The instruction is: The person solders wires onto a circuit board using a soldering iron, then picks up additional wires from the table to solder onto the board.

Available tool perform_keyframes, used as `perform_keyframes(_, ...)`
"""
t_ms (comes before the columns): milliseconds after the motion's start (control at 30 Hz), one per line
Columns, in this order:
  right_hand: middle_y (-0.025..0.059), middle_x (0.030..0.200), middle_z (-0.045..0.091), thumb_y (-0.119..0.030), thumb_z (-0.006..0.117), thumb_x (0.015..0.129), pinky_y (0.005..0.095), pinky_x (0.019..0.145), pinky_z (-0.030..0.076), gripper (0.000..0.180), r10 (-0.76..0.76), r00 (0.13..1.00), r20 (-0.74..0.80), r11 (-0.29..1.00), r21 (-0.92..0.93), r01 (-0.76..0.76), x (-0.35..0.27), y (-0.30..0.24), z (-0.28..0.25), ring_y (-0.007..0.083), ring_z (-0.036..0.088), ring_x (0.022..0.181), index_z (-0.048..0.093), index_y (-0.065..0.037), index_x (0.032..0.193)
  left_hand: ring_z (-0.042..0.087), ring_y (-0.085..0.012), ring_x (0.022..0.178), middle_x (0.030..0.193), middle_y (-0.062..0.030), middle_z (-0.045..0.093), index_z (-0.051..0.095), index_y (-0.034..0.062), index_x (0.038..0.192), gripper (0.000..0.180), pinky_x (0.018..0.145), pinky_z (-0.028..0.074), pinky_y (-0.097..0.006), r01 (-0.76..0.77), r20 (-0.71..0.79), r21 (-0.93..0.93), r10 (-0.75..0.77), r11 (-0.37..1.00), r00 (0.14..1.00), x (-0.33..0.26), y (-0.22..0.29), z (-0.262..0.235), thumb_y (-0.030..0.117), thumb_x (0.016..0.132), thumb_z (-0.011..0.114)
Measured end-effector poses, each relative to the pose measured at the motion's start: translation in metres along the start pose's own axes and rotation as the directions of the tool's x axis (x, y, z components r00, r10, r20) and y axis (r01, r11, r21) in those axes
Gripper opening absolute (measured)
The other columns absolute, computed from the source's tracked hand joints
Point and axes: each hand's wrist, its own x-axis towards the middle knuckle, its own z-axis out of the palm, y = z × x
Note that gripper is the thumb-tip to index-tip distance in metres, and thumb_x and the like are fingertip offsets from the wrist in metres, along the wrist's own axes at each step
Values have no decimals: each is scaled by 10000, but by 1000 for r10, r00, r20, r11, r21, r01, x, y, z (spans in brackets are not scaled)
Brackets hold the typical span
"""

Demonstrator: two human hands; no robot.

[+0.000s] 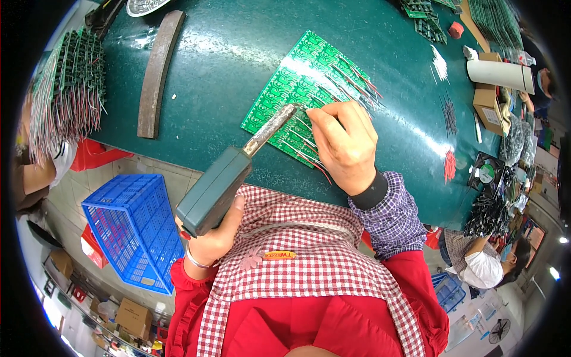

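Note:
A green panel of circuit boards (276, 89) lies at an angle on the dark green table, with rows of thin red, black and white wires (358, 83) sticking out over its right side and near edge. My left hand (215, 241) is wrapped round the dark green handle of a soldering gun (215, 189). Its metal barrel slants up to the right, and the bent tip is over the middle of the panel. Just right of that tip, my right hand (345, 143) is closed in a pinch above the panel; what lies between its fingertips is too small to make out.
A curved brown bar (159, 77) lies at the left, near stacked wired boards (68, 77). Piles of white wires (439, 63), black wires (449, 115) and red wires (449, 165) line the right side, near a black fan (486, 171). A blue crate (137, 229) stands below the table.

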Motion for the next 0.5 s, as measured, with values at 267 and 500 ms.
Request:
perform_keyframes(267, 54, 761, 553, 37, 700, 662, 337, 592, 440, 199, 5, 1000, -3, 1000, 0, -5, 0, 0, 1, 216, 550, 681, 652, -29, 844, 590, -110, 652, 900, -81, 667, 645, -49, 1034, 256, 551, 469, -242, 34, -54, -38, -36, 999, 998, 0, 3, 1, -44, 782, 690)
perform_keyframes(500, 54, 764, 553, 33, 701, 660, 335, 590, 441, 205, -3, 1000, -12, 1000, -5, 3, -1, 1, 1, 215, 550, 680, 654, -28, 850, 682, -216, 639, 790, -107, 700, 708, 5, 863, 135, 562, 511, -296, -56, -47, 171, 65, 984, 997, 7, 10, 4, 55, 741, 737)
